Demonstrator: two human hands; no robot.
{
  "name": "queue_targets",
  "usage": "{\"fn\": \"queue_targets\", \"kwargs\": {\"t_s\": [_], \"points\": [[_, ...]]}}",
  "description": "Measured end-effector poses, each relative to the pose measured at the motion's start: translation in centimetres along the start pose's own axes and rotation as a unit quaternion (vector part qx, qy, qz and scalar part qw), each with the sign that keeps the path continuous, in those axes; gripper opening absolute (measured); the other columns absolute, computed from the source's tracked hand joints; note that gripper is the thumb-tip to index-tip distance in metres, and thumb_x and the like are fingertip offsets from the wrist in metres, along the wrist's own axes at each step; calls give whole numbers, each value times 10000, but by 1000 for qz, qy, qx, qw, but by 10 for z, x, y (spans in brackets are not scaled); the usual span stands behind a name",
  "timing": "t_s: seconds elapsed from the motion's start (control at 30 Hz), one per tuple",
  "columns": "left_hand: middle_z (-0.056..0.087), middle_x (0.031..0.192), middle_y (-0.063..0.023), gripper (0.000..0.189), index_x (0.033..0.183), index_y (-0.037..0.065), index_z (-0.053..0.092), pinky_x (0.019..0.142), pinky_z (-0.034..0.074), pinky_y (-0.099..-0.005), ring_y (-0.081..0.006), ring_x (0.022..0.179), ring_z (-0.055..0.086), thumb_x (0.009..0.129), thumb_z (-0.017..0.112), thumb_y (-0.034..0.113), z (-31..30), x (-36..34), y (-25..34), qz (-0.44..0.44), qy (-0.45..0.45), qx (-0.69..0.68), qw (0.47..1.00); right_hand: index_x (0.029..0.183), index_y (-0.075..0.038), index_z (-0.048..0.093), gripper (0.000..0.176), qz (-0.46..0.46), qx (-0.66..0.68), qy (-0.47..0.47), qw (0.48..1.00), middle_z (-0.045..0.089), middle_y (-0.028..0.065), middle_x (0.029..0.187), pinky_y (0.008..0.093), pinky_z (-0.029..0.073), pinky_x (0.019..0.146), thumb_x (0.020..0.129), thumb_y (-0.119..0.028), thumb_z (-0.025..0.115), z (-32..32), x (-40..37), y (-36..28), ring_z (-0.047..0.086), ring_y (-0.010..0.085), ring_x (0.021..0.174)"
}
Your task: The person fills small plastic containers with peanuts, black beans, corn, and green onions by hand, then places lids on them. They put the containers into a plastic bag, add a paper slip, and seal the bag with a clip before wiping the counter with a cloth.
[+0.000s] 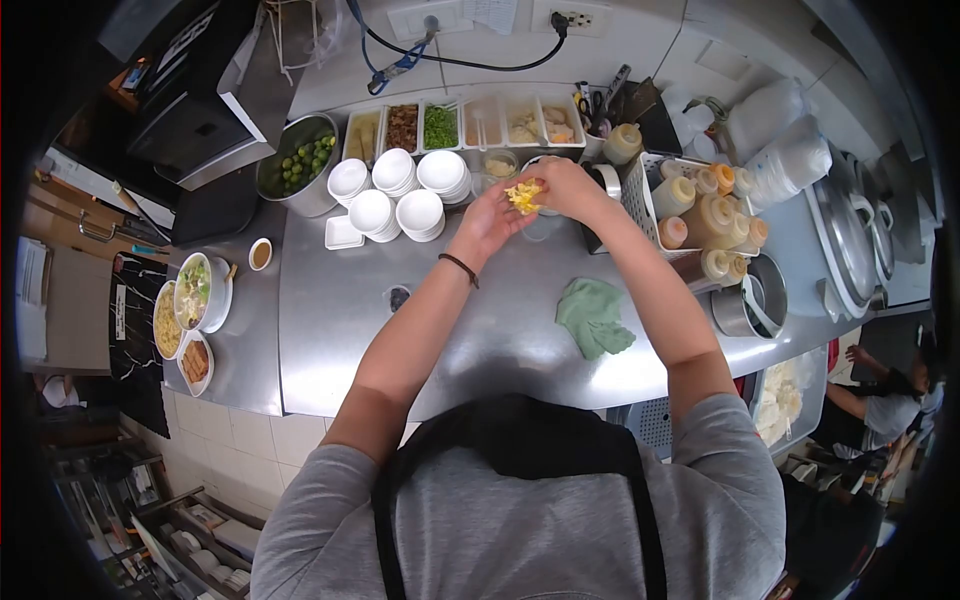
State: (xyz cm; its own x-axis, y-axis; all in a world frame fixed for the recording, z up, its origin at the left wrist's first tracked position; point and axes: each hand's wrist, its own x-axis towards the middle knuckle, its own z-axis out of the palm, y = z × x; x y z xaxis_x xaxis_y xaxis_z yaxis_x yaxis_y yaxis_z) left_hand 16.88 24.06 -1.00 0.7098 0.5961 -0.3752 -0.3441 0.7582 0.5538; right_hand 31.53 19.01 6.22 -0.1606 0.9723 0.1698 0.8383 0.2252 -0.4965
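My left hand (488, 222) is turned palm up near the back of the steel counter, cupped under a small heap of chopped yellow food pieces (523, 197). Right beside it, my right hand (562, 186) is bent with its fingers curled down at the heap; the fingertips are partly hidden, and I cannot make out what they hold. Under the hands, a clear round container (541, 228) shows in part. Behind my left hand stands a small tub of pale chopped food (499, 163).
Stacked white bowls (397, 172), a pot of green limes (305, 160) and trays with chopped greens (441, 126) line the back left. A basket of squeeze bottles (710, 215) stands right. A green cloth (594, 318) lies nearer me. Filled bowls (198, 292) sit far left.
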Motion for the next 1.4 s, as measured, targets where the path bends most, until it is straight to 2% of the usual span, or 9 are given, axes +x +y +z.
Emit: {"fn": "queue_targets", "kwargs": {"t_s": [0.17,0.23,0.33,0.5,0.63,0.83,1.0,1.2,1.4], "points": [[459,1228,-169,411,1248,14,388,982,380,-435,-296,1141,459,946,370,293,3,-3,2,7,3,14,1000,808,-50,647,150,-16,-93,4,996,579,104,754,362,468,684,659,-72,645,14,1,10,576,288,744],[494,1166,-143,399,1212,39,429,882,448,-396,-244,1029,522,940,372,325,2,-2,2,12,-11,24,1000,800,-49,647,136,-9,-144,3,990,576,101,751,362,467,694,665,-65,639,24,0,21,573,287,761],[455,1237,-171,409,1266,22,373,984,378,-435,-298,1154,452,956,329,284,6,-4,3,6,-11,26,1000,799,-49,643,150,-42,-206,44,977,578,102,781,366,462,715,651,-68,650,20,-3,18,567,289,802],[484,1183,-158,418,1238,26,389,926,417,-418,-269,1084,490,947,350,322,13,-13,4,4,-3,50,999,914,-73,652,271,-12,15,60,998,570,90,858,349,437,781,648,-99,694,0,-9,1,538,272,884],[515,1114,-136,437,1208,28,408,870,461,-406,-234,1007,529,939,362,370,15,-14,2,12,-24,63,998,919,-77,660,268,20,8,75,997,570,82,875,334,426,798,657,-111,705,13,-11,4,524,261,907],[514,1116,-131,477,1235,27,395,871,454,-395,-234,1007,527,935,370,397,16,-13,5,2,-28,27,999,837,-78,680,172,-52,34,106,992,588,61,872,334,428,771,676,-135,688,6,-15,1,526,245,863],[479,1226,-177,523,1254,1,372,970,370,-457,-318,1156,451,921,412,403,18,-17,10,11,-28,42,999,862,-90,675,170,-98,-145,72,982,611,58,890,351,433,761,694,-94,650,1,-16,-4,522,252,850],[480,1222,-183,548,1269,4,364,963,379,-449,-306,1140,466,912,428,415,15,-18,14,13,-40,30,999,968,-81,640,269,-5,67,82,994,626,61,945,348,432,770,702,-43,632,-6,-20,2,523,251,849],[452,1244,-174,550,1284,6,359,944,400,-423,-280,1128,472,920,404,416,21,-29,16,17,-48,40,998,973,-82,645,311,-73,11,74,994,619,71,919,341,429,783,668,-30,674,-8,-27,9,518,258,854]]}}
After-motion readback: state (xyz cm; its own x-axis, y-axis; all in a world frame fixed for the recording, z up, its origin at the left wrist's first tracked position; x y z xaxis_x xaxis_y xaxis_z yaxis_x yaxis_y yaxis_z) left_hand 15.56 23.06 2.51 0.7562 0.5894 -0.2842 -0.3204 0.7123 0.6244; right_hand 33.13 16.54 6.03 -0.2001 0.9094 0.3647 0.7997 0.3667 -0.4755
